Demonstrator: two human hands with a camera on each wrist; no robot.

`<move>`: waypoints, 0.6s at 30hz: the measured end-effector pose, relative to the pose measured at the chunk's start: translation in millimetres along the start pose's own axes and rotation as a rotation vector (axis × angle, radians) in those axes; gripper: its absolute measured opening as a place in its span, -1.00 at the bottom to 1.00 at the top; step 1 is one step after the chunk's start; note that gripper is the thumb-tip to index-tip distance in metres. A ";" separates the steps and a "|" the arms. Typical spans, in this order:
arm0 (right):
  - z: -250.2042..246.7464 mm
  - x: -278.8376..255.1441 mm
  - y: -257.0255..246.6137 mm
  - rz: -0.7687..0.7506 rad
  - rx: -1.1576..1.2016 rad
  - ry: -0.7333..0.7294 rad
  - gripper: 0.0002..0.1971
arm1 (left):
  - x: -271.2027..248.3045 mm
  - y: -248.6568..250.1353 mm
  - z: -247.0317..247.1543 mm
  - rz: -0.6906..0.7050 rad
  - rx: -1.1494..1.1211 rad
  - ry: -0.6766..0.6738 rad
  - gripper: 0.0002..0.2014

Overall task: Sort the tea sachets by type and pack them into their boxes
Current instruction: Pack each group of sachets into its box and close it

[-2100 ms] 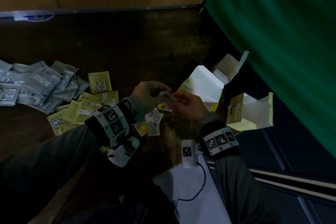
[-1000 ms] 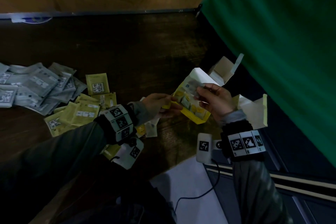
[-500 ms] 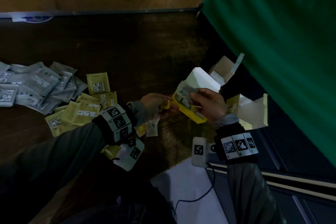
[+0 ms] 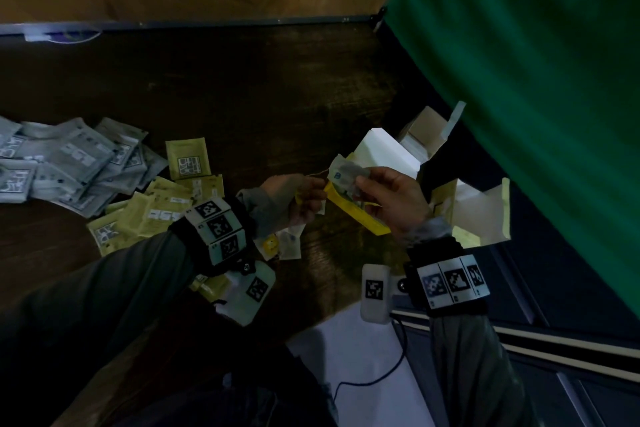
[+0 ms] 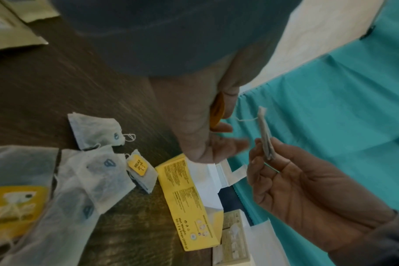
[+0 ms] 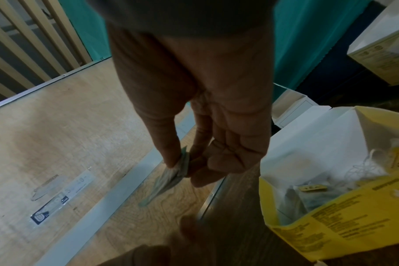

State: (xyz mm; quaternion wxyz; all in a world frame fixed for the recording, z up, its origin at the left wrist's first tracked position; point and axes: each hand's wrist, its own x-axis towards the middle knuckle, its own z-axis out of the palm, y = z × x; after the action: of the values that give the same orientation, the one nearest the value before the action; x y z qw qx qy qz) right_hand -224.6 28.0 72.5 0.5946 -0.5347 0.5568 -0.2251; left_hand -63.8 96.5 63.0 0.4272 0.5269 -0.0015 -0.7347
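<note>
A white tea bag [image 4: 346, 174] hangs just above the open yellow box [image 4: 356, 217], pinched between thumb and fingers of my right hand [image 4: 360, 180]. Its thin string runs left to a yellow tag [image 5: 216, 111], which my left hand [image 4: 311, 192] pinches. In the right wrist view the tea bag [image 6: 171, 177] points down from my fingertips, and the yellow box [image 6: 330, 221] shows several bags and tags inside. Loose tea bags [image 5: 96, 130] lie on the dark table under my left hand. Grey sachets [image 4: 69, 163] and yellow-green sachets [image 4: 152, 211] are piled at the left.
The yellow box's white lid [image 4: 384, 149] stands open behind my hands. A brown open box [image 4: 427, 130] and a pale yellow open box [image 4: 478, 215] sit at the table's right edge, by a green cloth [image 4: 536, 80]. A metal strip [image 4: 207, 24] bounds the far edge.
My hands moved from low over the table up to the yellow box with the tea bag. The left hand shifted from the box edge to the tag, and the string now stretches between them.
</note>
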 end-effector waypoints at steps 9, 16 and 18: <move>21.8 -11.8 5.7 0.088 0.035 -0.026 -0.81 | -0.8 -1.4 1.8 0.080 -0.184 -0.075 -0.58; 40.2 -20.2 20.8 -0.078 -0.201 -0.030 -0.76 | -4.7 -3.3 6.4 0.105 -0.116 -0.106 -0.53; 42.6 -20.1 22.5 -0.111 -0.262 -0.041 -0.76 | -3.6 -4.3 3.6 0.111 -0.049 -0.033 -0.53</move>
State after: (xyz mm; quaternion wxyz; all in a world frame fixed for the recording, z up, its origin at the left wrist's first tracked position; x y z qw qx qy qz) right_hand -199.1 69.2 52.9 0.5177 -0.6419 0.5388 -0.1721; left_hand -69.0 99.9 65.4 0.4801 0.5031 -0.0200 -0.7184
